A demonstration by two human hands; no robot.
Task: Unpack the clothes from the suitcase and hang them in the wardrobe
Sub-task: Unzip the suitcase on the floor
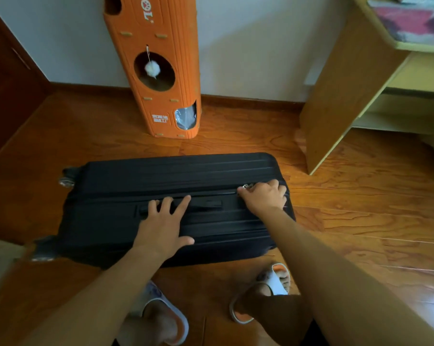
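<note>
A black hard-shell suitcase [176, 176] lies closed on its side on the wooden floor, wheels to the left. My left hand [164, 224] rests flat on its side, fingers spread over the carry handle [206, 204]. Near the suitcase's right end my right hand [264, 197] has its fingers curled and pinches the metal zipper pull [245, 186] on the zip line. No clothes show.
An orange cardboard cat tower [158, 71] stands against the white wall behind the suitcase. A light wooden desk [340, 96] stands at the right. A dark brown wooden panel [8, 91] is at the left. My feet in slippers [265, 290] stand just in front of the suitcase.
</note>
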